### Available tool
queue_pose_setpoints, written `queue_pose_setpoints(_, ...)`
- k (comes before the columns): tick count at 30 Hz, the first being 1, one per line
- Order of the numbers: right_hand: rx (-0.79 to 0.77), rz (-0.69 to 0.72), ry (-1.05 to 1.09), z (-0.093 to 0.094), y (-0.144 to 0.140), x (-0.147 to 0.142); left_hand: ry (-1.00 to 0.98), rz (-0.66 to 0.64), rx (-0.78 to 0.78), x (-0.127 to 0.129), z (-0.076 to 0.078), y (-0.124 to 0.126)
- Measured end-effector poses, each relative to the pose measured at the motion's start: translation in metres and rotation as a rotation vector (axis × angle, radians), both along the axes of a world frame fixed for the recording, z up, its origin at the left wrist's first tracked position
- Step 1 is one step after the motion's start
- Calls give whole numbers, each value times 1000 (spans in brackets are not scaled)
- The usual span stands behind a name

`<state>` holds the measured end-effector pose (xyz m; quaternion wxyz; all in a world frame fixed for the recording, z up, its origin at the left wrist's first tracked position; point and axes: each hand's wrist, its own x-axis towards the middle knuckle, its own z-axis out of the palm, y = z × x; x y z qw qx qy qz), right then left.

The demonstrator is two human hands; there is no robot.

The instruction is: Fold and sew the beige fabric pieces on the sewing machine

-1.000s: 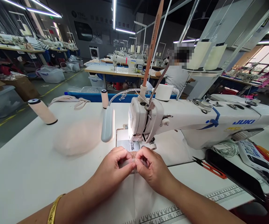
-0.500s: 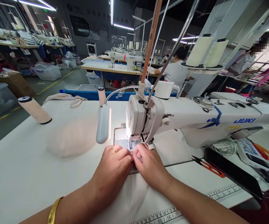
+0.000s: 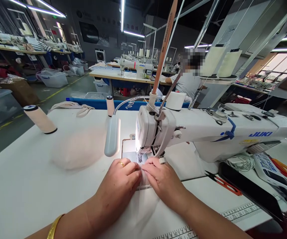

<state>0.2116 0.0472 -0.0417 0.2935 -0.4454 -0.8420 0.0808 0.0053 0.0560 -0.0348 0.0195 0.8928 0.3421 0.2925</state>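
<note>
Clock directions taken from the meeting point of the hands, 12 being straight ahead. A gold bangle (image 3: 55, 227) is worn on the left wrist. A thin pale fabric (image 3: 145, 181) is held between the hands, at the near side of the presser foot (image 3: 140, 156). It is gripped by the closed fingers of the left hand (image 3: 122, 179), thumb hidden, and pinched by those of the right hand (image 3: 162, 181). A ruler scale (image 3: 241, 210) is seen on the counter (image 3: 21, 189) from 4 to 5 o'clock. Orange-handled snips (image 3: 226, 186) are placed at 3, beside a black flat object (image 3: 248, 189). A sheer piece (image 3: 79, 149) is laid between 9 and 10. The sewing machine (image 3: 190, 122) is stationed from 12 to 3; a lamp (image 3: 112, 139) is mounted at 10. Thread spools are stood at 10 (image 3: 40, 119) and 11 (image 3: 110, 107). Farther off, a second machine (image 3: 135, 66) is noted at 12, and a seated co-worker (image 3: 187, 84) at 1.
</note>
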Motion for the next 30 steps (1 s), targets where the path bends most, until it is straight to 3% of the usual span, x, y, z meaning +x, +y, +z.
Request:
queue_pose_setpoints(14, 38, -109, -86, -3, 8, -1, 71, 62, -22, -1, 1, 0)
queue_pose_setpoints(21, 16, -135, -150, -6, 10, -1, 52, 102, -46, 3, -11, 1)
queue_pose_setpoints(25, -18, -103, -160, 3, 4, 5, 90, 70, -190, -5, 3, -5)
queue_pose_setpoints(30, -187, 108, -128, 30, -12, 19, 130, -27, -349, -20, 24, -19)
